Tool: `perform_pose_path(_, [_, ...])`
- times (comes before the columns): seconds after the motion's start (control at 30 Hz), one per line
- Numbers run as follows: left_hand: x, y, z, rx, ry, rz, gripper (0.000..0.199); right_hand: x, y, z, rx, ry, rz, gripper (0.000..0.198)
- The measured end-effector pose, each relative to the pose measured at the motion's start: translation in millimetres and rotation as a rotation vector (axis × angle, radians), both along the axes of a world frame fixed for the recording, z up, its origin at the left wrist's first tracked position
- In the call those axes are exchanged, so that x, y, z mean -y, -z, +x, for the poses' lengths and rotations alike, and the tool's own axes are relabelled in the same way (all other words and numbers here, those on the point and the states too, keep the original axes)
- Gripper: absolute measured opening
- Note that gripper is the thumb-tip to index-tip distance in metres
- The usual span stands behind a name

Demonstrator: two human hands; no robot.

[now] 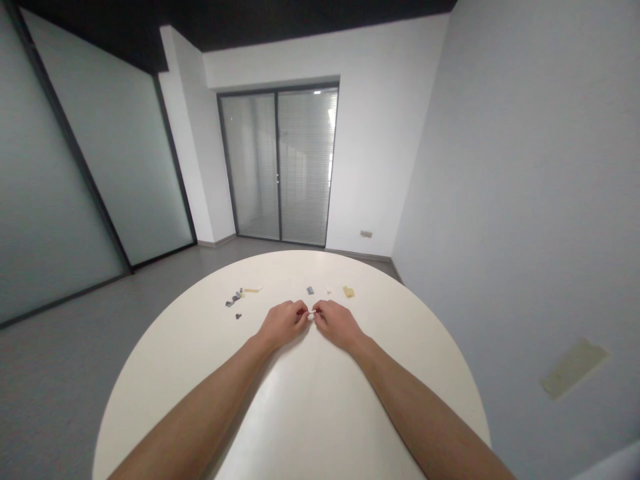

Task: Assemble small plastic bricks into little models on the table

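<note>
My left hand (286, 324) and my right hand (339, 323) meet near the middle of the round white table (295, 420), their fingertips close together. Between them is a small white piece (311, 316), pinched by the fingers of both hands. Its exact kind is too small to make out, and the fingers cover part of it. Just beyond my hands lie a small grey-blue piece (310, 291), a tiny white piece (329, 291) and a yellow piece (349, 292).
Left of my hands are a cluster of dark and grey small pieces (236, 297), a thin yellowish strip (252, 290) and a small dark piece (239, 316). A white wall (510, 200) stands close on the right. Glass doors (280, 167) are behind the table.
</note>
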State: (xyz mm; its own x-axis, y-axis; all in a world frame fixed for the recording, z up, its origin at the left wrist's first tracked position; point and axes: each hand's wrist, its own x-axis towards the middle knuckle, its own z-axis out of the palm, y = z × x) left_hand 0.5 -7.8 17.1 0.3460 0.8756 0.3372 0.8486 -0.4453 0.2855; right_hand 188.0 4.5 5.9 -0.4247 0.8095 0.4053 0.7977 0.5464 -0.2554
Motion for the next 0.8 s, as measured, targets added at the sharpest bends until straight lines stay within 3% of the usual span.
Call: perform_pose_path(0.8, [1.3,-2.1,2.0,-0.01,-0.011,-0.001,0.024,3.1,-3.6,-2.2,0.056,0.029,0.007,0.021])
